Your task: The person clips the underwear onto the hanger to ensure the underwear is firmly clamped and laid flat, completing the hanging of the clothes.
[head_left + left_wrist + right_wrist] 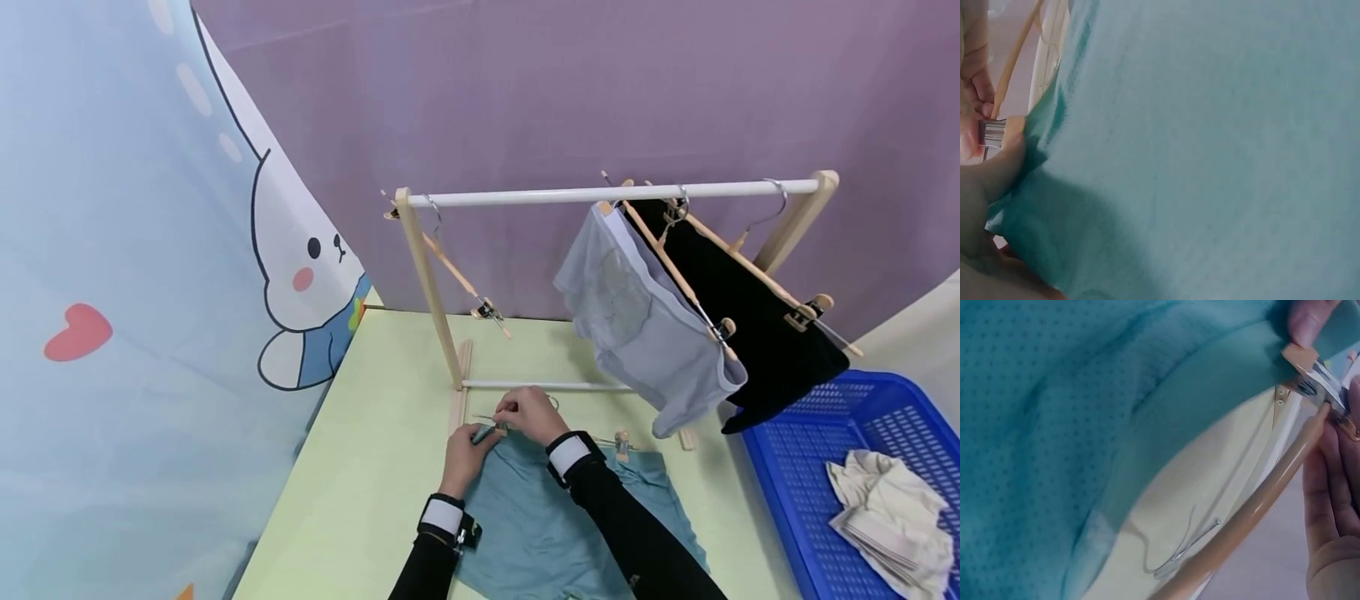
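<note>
Teal shorts lie on the table below both hands. My left hand pinches the corner of their waistband, its thumb up against a clip at the cloth's edge. With my right hand I grip this clip, which sits on a wooden hanger. In the right wrist view the clip's jaws are at the waistband corner. The hanger's wire hook points away from the shorts. Another clip holds the opposite end of the waistband.
Behind stands a rack with a white rod. A bare hanger hangs at its left; pale grey-blue shorts and a black garment hang at its right. A blue basket at the right contains folded white cloth.
</note>
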Tool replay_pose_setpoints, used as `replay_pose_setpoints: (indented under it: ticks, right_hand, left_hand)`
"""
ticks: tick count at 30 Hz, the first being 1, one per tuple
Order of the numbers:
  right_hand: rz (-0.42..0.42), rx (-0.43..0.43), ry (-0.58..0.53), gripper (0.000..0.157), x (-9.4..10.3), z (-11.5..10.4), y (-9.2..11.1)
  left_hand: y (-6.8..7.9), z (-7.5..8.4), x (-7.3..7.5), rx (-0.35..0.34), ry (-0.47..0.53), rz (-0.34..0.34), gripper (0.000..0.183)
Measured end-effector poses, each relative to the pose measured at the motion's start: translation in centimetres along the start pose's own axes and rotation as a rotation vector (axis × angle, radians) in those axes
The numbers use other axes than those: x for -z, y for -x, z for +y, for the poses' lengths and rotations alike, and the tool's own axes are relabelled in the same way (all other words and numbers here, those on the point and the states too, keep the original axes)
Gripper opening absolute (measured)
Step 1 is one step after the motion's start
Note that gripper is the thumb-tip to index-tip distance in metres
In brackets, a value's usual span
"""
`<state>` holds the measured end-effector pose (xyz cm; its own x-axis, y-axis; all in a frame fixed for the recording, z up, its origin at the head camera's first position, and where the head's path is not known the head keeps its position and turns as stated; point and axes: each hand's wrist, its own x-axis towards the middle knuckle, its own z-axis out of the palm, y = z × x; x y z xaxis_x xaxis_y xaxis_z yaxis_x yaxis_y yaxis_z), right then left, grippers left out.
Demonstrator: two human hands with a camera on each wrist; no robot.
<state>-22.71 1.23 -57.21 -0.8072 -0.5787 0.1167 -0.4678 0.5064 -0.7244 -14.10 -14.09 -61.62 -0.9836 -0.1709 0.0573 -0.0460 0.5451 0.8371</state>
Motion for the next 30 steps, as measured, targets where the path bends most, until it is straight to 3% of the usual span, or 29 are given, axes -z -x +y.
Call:
replay_pose_setpoints:
  ticks: [5, 10, 13, 19, 23, 26, 30]
  right_hand:
    - [0.011, 0.007, -0.013, 0.005, 0.5, 0.0, -0.1]
    - [-0.011, 0.005, -0.010, 0.004, 0.9, 0.1, 0.0]
    - [-0.029, -0.006, -0.019, 0.004, 1.1, 0.3, 0.1]
    - [-0.099, -0.001, -0.061, 0.018, 1.2, 0.9, 0.2]
    - [-0.125, -0.020, -0.063, 0.034, 0.9, 1.2, 0.7]
    - [-0.099, -0.082, -0.056, 0.048, 1.1, 1.3, 1.6]
    - [-0.001, -0.157, -0.048, 0.049, 2.1, 2.0, 4.0]
  left_hand:
    - [-0.1, 0.1, 0.2, 0.007, 0.106, -0.004, 0.022]
    - [0.0, 0.2, 0.2, 0.122, 0.254, 0.045, 0.024]
    - [-0.1, 0.3, 0.0, 0.140, 0.315, 0.055, 0.027]
    - [-0.4, 0.3, -0.3, 0.144, 0.302, 0.091, 0.029]
    - [-0.2, 0.0, -0.5, 0.071, 0.287, 0.118, 0.020]
    - [0.1, -0.2, -0.6, 0.041, 0.283, 0.129, 0.019]
    - [0.6, -0.1, -0.8, 0.135, 0.283, 0.081, 0.019]
